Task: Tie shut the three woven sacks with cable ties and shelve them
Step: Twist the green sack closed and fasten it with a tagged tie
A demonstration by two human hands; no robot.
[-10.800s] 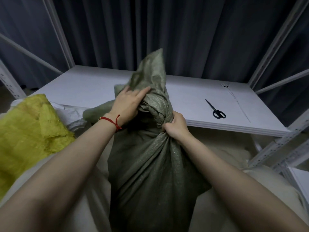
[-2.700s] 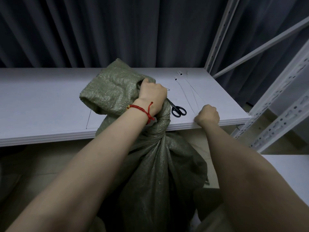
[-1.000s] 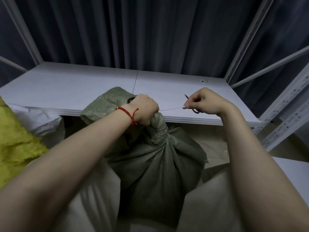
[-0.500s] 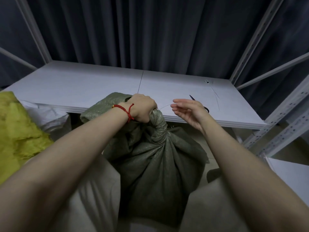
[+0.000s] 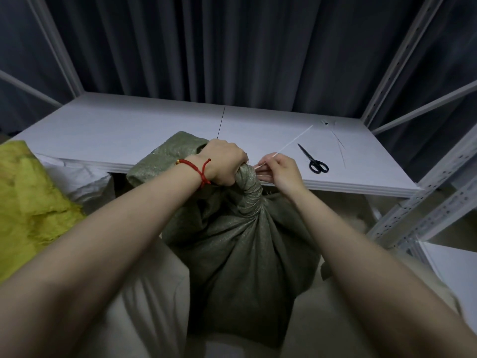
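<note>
A grey-green woven sack (image 5: 242, 254) stands between my knees with its neck twisted tight. My left hand (image 5: 224, 166), a red cord at the wrist, is shut around the top of that twisted neck. Right beside the neck, my right hand (image 5: 281, 169) pinches a thin white cable tie (image 5: 294, 140) whose free end points up and to the right over the shelf. A yellow woven sack (image 5: 28, 202) lies at the left, with a white sack (image 5: 77, 174) behind it. The white shelf board (image 5: 129, 130) runs across in front of me.
Black scissors (image 5: 313, 158) lie on the shelf to the right of my hands, with more thin cable ties (image 5: 339, 146) beyond them. White perforated rack uprights (image 5: 426, 202) stand at the right, a lower shelf board (image 5: 454, 275) below them. Dark curtains hang behind.
My right hand has closed on the cable tie and brought it against the sack's neck; half a second ago its fingers were spread. My left hand keeps its grip on the neck.
</note>
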